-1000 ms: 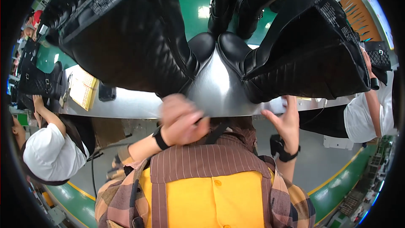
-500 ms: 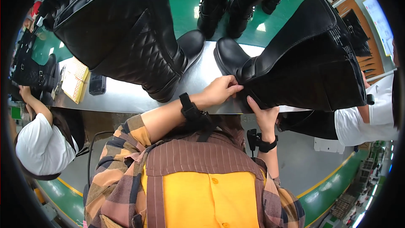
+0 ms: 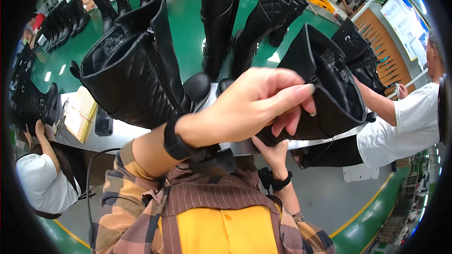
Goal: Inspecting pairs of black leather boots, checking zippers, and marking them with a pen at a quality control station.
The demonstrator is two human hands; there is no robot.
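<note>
Two tall black quilted boots stand on a grey table (image 3: 117,134) before me. My left hand (image 3: 254,108) reaches across and pinches the top rim of the right boot (image 3: 329,89), thumb and fingers closed on its edge. My right hand (image 3: 273,150) grips the same boot from underneath, partly hidden by my left hand. The left boot (image 3: 136,80) stands free beside them, its open shaft tilted toward me. Both wrists wear black bands.
Several more black boots (image 3: 221,23) stand on a green conveyor (image 3: 188,33) behind the table. A yellowish booklet (image 3: 80,115) and a dark phone (image 3: 103,124) lie at the table's left. A person in white (image 3: 400,127) works at the right, another (image 3: 42,183) at the left.
My left hand has risen from the boots' toes to the right boot's top rim. The boot shafts now lean closer to me, and my right hand has moved under the right boot.
</note>
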